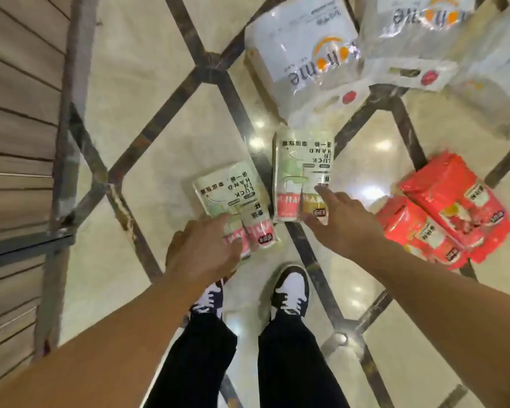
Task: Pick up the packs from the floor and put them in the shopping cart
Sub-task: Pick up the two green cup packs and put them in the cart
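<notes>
Two pale green packs lie flat on the tiled floor (147, 92) just ahead of the person's shoes (290, 290). The left green pack (233, 192) lies nearer the feet; the right green pack (302, 169) lies just beside it, a little farther out. The left hand (206, 248) is down on the near end of the left pack, fingers curled over its edge, though whether it has truly closed on the wrapper is hard to tell through the blur. The right hand (339, 222) is spread open, holding nothing, its fingertips touching or just above the near right corner of the right pack.

The step in hand looks like the reach and grasp, one pack per hand. Next, each hand needs to close on its pack's edge, lift it off the floor, and carry it to the shopping cart, which is not in view.

To the right lie two red packs (448, 210), one overlapping the other. Farther out lie large white packs (306, 45).
</notes>
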